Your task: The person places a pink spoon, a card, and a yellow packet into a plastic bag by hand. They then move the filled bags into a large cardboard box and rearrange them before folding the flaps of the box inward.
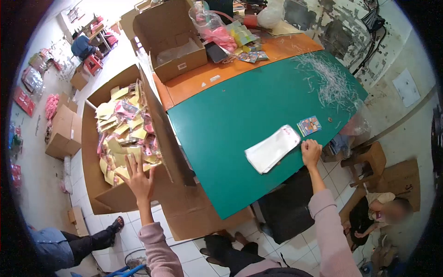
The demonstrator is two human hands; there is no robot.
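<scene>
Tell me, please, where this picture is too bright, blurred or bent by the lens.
Head view: far floor washes out almost white at upper left; wide-angle lens bows the packet-filled carton's left wall and leaves dark corners; blur hides the face of the person seated at lower right; green tabletop shows no strong glare.

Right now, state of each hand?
Left hand: open, fingers spread at the box.
Right hand: closed at the table's edge; any contents hidden.

Ribbed-cuffed pinkish sleeves (160,249), dark trousers (237,253), black sandals.
</scene>
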